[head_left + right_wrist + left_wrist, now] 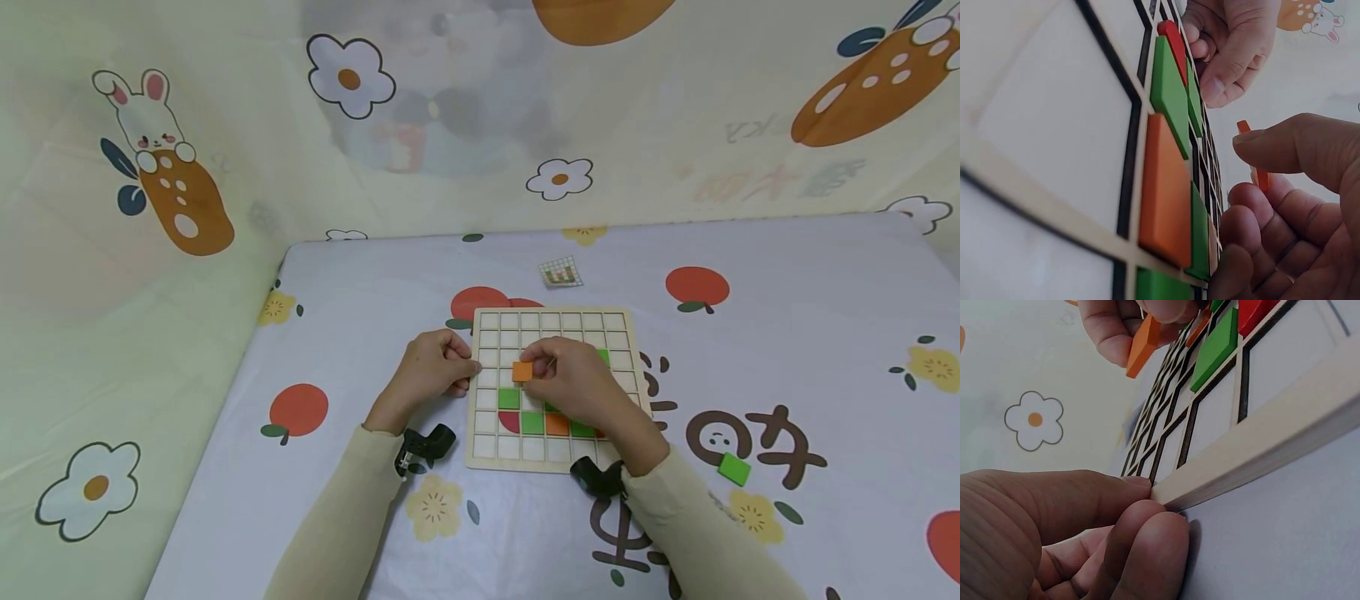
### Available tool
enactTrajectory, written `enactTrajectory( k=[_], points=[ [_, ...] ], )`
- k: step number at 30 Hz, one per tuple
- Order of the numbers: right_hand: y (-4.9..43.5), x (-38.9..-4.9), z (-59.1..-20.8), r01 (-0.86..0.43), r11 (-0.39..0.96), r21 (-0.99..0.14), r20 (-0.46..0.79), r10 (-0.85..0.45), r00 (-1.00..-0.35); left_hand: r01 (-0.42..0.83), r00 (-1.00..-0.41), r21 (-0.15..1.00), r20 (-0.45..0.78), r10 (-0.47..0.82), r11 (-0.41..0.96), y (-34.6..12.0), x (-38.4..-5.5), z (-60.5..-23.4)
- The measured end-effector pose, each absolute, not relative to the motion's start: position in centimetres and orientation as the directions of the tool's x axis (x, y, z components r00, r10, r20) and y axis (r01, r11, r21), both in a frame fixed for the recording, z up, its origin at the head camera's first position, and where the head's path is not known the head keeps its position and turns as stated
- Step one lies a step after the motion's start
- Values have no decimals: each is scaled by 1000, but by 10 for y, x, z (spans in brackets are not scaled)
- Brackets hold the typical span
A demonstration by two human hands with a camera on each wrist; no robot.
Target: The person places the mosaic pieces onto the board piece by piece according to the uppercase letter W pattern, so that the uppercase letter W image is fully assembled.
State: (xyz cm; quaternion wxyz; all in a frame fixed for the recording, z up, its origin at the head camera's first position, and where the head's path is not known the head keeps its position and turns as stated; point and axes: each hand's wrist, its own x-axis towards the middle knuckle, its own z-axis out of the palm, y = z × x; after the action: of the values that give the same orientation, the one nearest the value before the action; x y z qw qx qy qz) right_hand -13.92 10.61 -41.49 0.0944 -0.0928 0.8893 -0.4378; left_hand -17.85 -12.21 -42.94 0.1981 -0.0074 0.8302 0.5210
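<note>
A wooden grid board (517,466) lies in the middle of the table. My left hand (429,367) pinches its left edge, thumb on the rim and curled fingers at the side, close up in the left wrist view. Between thumb and fingers of my right hand (581,385) is an orange square tile (522,372), held above the board's left-middle cells. Below it sit a green tile (508,399), a red rounded piece (509,422), another green tile (532,423) and an orange tile (557,424) in the cells. My right hand hides part of the layout.
A loose green tile (734,469) lies on the patterned tablecloth (847,333) to the right of the board. Behind the board is a small card (561,272) with a printed grid pattern. A printed curtain (465,183) hangs along the table's back edge.
</note>
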Motion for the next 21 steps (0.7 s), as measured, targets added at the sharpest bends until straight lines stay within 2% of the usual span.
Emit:
enactTrajectory(
  k=[11,21],
  points=[
    [99,-141,-413,-42,652,-757,-148,-234,-961,-221,-919,869,-337,204,443,-123,-179,-430],
    [94,-143,-410,-80,677,-731,-136,-260,-956,-222,-919,867,-338,201,447,-124,-180,-432]
  ],
)
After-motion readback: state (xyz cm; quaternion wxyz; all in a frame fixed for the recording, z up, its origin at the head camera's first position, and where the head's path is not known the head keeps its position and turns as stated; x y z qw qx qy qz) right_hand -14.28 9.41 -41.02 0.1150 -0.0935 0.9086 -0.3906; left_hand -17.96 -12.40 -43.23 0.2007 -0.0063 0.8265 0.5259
